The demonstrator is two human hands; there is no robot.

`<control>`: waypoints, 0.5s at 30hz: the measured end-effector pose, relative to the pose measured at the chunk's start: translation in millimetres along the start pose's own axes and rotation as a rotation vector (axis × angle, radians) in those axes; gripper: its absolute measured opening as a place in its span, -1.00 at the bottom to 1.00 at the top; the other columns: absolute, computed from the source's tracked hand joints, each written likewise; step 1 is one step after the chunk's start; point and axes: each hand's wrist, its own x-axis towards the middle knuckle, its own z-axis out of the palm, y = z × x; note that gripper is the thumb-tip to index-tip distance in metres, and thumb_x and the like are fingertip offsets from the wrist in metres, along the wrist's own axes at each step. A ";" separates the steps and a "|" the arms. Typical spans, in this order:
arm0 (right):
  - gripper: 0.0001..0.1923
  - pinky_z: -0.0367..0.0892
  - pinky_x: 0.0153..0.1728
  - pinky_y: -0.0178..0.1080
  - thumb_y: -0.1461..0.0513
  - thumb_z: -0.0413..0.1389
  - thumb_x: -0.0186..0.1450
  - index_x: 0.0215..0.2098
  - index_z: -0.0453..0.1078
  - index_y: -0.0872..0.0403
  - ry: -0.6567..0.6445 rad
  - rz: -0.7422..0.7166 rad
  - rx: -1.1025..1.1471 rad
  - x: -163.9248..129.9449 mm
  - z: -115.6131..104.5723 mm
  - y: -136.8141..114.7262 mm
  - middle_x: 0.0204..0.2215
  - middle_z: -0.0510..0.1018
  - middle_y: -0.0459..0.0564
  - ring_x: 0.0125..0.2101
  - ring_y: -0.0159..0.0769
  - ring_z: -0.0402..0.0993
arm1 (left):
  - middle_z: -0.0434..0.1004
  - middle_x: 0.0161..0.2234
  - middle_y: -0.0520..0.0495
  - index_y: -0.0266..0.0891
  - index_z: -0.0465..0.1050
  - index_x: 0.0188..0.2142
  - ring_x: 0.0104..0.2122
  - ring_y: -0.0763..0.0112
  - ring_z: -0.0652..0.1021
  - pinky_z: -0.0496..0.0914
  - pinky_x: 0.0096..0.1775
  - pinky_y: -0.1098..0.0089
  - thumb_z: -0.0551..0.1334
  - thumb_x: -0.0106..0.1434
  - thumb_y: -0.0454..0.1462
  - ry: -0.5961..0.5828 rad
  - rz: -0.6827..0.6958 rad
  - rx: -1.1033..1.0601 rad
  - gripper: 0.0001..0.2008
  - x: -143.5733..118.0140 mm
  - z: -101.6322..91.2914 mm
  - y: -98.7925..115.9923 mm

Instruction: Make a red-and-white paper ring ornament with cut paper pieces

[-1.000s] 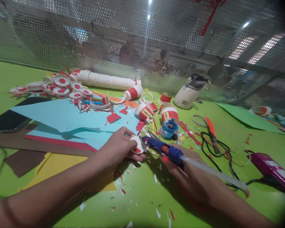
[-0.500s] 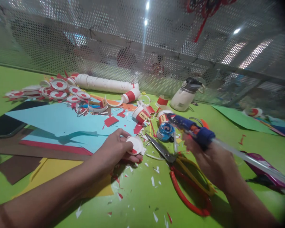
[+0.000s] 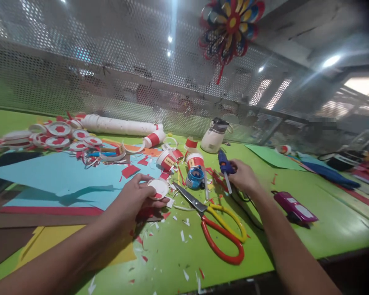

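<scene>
Since half a second ago my right hand (image 3: 244, 177) has carried the blue glue gun (image 3: 224, 164) out to one o'clock, clenched on it, long axis upright. My left hand (image 3: 134, 198) pinches the round white paper disc (image 3: 158, 188) at eleven o'clock.

We worked at a bright green table (image 3: 326, 229) whose dark front edge showed at the lower right. Behind it ran a perforated metal screen (image 3: 117, 82) (hazy shapes showed through its holes), catching glints of light. A multicoloured paper pinwheel (image 3: 232, 24) hung at the top. Ceiling lamps (image 3: 330, 61) glowed to the right, blurred and white.
</scene>
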 end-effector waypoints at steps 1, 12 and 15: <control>-0.59 0.31 -0.31 -0.28 0.15 0.22 0.02 -0.17 0.40 0.14 -0.015 0.000 -0.031 3.2 0.0 4.1 -0.27 0.55 0.07 -0.28 -0.19 0.47 | 0.55 -0.40 -0.17 -0.19 0.15 -0.16 -0.47 0.18 0.60 0.48 -0.54 0.31 0.19 -0.02 -0.41 -0.008 -0.005 -0.007 -0.60 0.4 -0.7 -0.3; -0.66 0.21 -0.46 -0.35 0.23 0.26 -0.08 -0.31 0.46 0.18 -0.144 0.115 -0.273 31.9 -1.2 42.0 -0.40 0.56 0.05 -0.40 -0.24 0.44 | 0.55 -0.37 -0.24 -0.20 0.10 -0.15 -0.32 0.08 0.60 0.49 -0.49 0.28 0.17 -0.02 -0.43 -0.125 0.031 -0.012 -0.58 3.6 -5.5 -7.8; -0.65 0.20 -0.47 -0.33 0.18 0.24 -0.05 -0.30 0.47 0.19 -0.155 0.126 -0.325 36.4 4.0 44.6 -0.38 0.56 0.11 -0.37 -0.19 0.44 | 0.55 -0.37 -0.24 -0.21 0.10 -0.13 -0.30 0.09 0.60 0.50 -0.48 0.26 0.15 0.00 -0.42 -0.119 0.029 -0.008 -0.58 3.9 -6.0 -7.0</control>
